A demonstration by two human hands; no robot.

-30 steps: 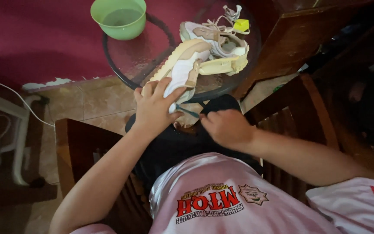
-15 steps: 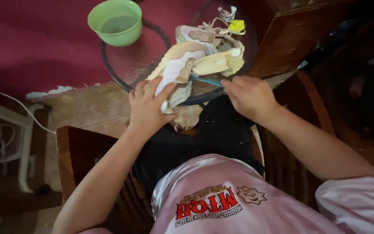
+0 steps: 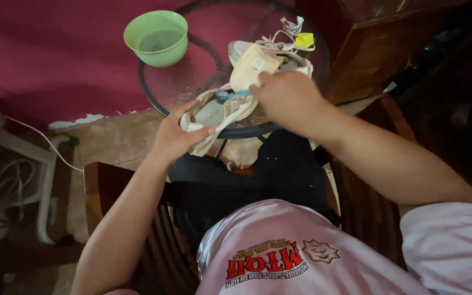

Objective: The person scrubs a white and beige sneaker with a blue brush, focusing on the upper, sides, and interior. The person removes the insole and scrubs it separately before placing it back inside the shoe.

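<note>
My left hand (image 3: 177,133) grips the heel end of a cream sandal (image 3: 212,113) held at the near edge of a round glass table (image 3: 192,82). My right hand (image 3: 288,97) is closed on a small brush with a teal handle (image 3: 231,95), its head lying on the sandal's insole. A second cream sandal (image 3: 251,66) with tangled straps and a yellow tag (image 3: 304,39) lies on the table just behind my right hand.
A green plastic bowl (image 3: 157,37) with water stands at the table's far left. A dark wooden chair (image 3: 367,33) is at the right, another wooden seat (image 3: 110,180) under me. White cables and a white frame (image 3: 23,164) lie on the tiled floor at left.
My right hand rose from my lap to the sandal and now holds the brush on the insole. My left hand turned the sandal insole-up and drew it nearer.
</note>
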